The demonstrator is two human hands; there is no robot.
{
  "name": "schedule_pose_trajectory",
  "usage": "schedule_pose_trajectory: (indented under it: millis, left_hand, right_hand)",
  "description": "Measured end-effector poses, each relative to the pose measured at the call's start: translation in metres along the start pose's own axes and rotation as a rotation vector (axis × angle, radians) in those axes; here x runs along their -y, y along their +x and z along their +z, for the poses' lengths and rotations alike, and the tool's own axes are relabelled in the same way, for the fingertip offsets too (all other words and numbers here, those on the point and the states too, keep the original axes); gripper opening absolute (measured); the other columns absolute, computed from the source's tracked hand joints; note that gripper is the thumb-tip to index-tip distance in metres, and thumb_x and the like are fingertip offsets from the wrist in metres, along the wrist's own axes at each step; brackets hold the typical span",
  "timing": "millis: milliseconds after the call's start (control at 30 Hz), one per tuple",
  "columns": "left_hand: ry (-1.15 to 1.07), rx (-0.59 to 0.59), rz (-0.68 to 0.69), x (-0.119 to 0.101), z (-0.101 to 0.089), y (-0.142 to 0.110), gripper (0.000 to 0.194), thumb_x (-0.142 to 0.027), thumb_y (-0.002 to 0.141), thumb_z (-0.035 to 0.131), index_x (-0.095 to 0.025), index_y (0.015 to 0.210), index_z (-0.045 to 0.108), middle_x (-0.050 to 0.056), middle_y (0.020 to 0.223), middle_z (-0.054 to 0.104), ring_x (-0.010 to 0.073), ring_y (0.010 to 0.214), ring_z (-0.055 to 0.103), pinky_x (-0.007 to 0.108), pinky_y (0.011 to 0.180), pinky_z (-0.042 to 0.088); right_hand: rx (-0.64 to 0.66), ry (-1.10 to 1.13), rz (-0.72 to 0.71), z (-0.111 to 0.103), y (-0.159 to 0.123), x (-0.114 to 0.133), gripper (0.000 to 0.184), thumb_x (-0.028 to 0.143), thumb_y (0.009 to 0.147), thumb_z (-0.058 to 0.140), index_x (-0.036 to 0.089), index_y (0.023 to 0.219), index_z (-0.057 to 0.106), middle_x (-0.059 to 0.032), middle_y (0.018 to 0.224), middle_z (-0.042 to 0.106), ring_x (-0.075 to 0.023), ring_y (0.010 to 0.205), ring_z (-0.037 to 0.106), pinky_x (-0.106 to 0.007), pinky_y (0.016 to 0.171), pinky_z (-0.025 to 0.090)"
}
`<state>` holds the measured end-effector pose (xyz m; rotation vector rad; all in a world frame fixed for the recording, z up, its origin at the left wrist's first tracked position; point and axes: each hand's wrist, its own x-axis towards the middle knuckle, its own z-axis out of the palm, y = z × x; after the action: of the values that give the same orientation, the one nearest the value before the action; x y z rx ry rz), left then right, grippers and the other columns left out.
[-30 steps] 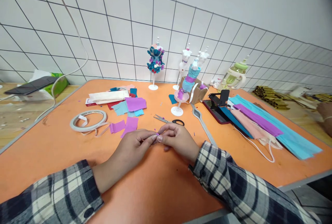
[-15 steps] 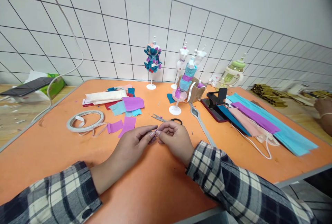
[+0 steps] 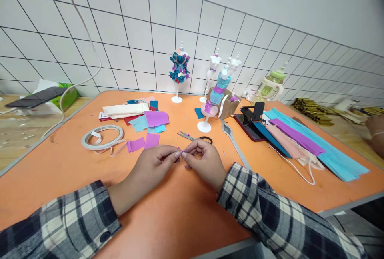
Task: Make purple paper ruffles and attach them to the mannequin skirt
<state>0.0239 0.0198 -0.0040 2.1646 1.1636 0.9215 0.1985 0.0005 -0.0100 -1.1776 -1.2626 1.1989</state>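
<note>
My left hand (image 3: 156, 167) and my right hand (image 3: 206, 163) meet fingertip to fingertip over the table. Both are closed in a pinch on a tiny piece of purple paper (image 3: 181, 151), mostly hidden by the fingers. Just beyond them lie scissors (image 3: 187, 135) with black handles, blades pointing left. Purple paper pieces (image 3: 151, 140) rest past my left hand. Farther back stands a small dress form (image 3: 216, 98) wrapped in light blue and purple paper, on a white base.
A tape roll (image 3: 102, 137) lies left, near stacked paper scraps (image 3: 157, 119). At the back stand a flower-covered dress form (image 3: 179, 69), a cardboard box (image 3: 230, 108) and a bottle (image 3: 271, 85). Right are a phone (image 3: 249, 127) and paper strips (image 3: 318, 147). Another person's hand (image 3: 375, 129) shows at the far right.
Both hands keep pinching close together, their fingers shifting slightly around the purple piece. The view swayed right and back. Another person's hand has come in at the right edge.
</note>
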Motion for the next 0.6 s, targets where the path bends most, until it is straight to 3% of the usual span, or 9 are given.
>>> schedule_pose_trajectory:
  millis: [200, 367, 467, 600]
  left_hand:
    - [-0.002, 0.011, 0.003, 0.000, -0.001, 0.000, 0.027, -0.035, 0.089, 0.055, -0.022, 0.078, 0.075, 0.001, 0.076, 0.079, 0.0180, 0.069, 0.071, 0.025, 0.062, 0.051]
    - [-0.120, -0.023, -0.075, 0.004, -0.001, 0.001, 0.026, -0.037, 0.088, 0.056, -0.020, 0.080, 0.074, 0.004, 0.079, 0.079, 0.0197, 0.073, 0.072, 0.027, 0.068, 0.055]
    - [-0.186, -0.048, -0.079, 0.007, -0.004, 0.002, 0.026, -0.038, 0.089, 0.055, -0.020, 0.083, 0.072, 0.004, 0.079, 0.078, 0.0197, 0.076, 0.071, 0.028, 0.072, 0.056]
    - [-0.146, 0.064, 0.033, 0.007, -0.010, 0.003, 0.026, -0.036, 0.093, 0.053, -0.020, 0.081, 0.071, 0.003, 0.078, 0.076, 0.0177, 0.073, 0.069, 0.027, 0.072, 0.055]
  right_hand:
    - [0.016, -0.014, -0.009, 0.001, -0.002, -0.002, 0.022, 0.032, 0.068, 0.076, 0.021, 0.072, 0.058, -0.0012, 0.070, 0.062, -0.0165, 0.068, 0.061, -0.029, 0.057, 0.057]
    - [0.072, 0.067, 0.030, -0.001, -0.002, -0.001, 0.031, 0.030, 0.068, 0.077, 0.022, 0.093, 0.061, 0.0001, 0.074, 0.065, -0.0160, 0.070, 0.062, -0.026, 0.054, 0.056]
    - [0.100, 0.095, 0.064, -0.005, 0.001, 0.000, 0.030, 0.031, 0.065, 0.080, 0.021, 0.088, 0.062, -0.0001, 0.077, 0.066, -0.0150, 0.072, 0.062, -0.025, 0.055, 0.056]
    - [0.201, 0.121, 0.099, -0.016, 0.006, 0.000, 0.031, 0.032, 0.066, 0.082, 0.020, 0.087, 0.063, 0.0023, 0.072, 0.066, -0.0117, 0.063, 0.060, -0.025, 0.057, 0.053]
